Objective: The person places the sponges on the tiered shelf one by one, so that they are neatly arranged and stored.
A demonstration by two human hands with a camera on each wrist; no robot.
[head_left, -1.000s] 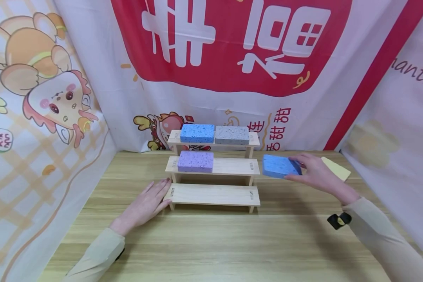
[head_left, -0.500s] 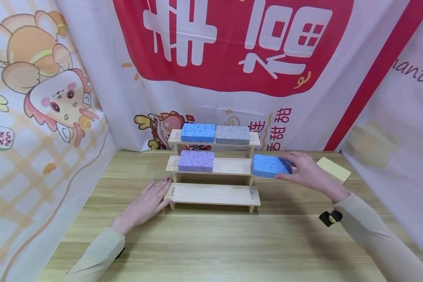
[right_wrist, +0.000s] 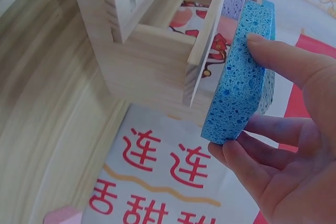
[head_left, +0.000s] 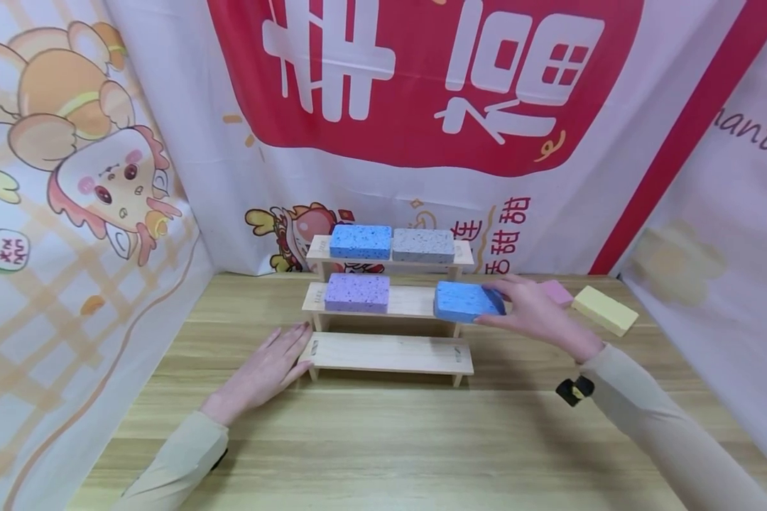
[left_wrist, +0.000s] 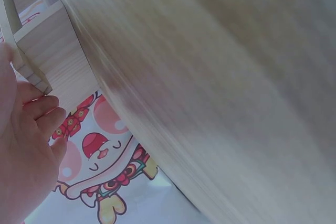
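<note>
In the head view my right hand [head_left: 533,312] pinches a blue sponge [head_left: 463,301] by its right end, over the right part of the middle shelf of a small wooden three-step rack [head_left: 390,353]. The right wrist view shows thumb and fingers on opposite sides of this speckled blue sponge [right_wrist: 236,77], close to the shelf board. A purple sponge [head_left: 356,292] lies at the left of that shelf. On the top shelf, another blue sponge [head_left: 361,242] and a grey sponge [head_left: 423,245] sit side by side. My left hand [head_left: 262,369] rests with extended fingers against the rack's left end.
Right of the rack, a yellow sponge [head_left: 605,310] and a pink sponge [head_left: 555,292], partly hidden by the right hand, lie on the wooden table [head_left: 383,440]. Printed cloth [head_left: 383,170] hangs behind and at both sides.
My right hand has carried the blue sponge leftward, from beside the rack to over the middle shelf. The pink sponge has come into view behind the hand. My left hand stays put.
</note>
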